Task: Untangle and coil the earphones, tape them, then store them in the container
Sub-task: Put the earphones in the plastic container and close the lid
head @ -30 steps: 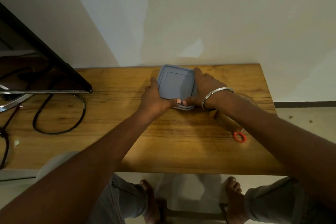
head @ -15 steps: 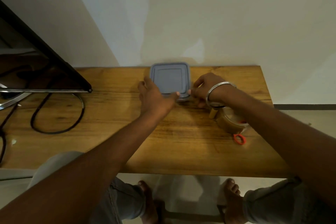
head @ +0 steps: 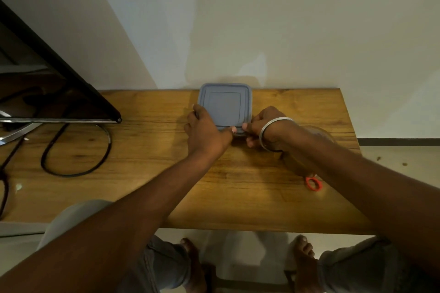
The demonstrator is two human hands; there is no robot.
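Right hand (head: 260, 126) seemingly back at container (head: 225, 107)

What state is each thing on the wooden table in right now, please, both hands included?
grey square plastic container: closed, flat on the wooden table
left hand: grips the container's left edge
right hand: pinches its near right corner
brown tape roll: on the table, partly hidden by the right forearm
black cable: looped loosely on the table

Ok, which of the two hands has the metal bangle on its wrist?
The right hand, gripping the near right corner of the grey container, wears the silver bangle; the left hand has a bare wrist.
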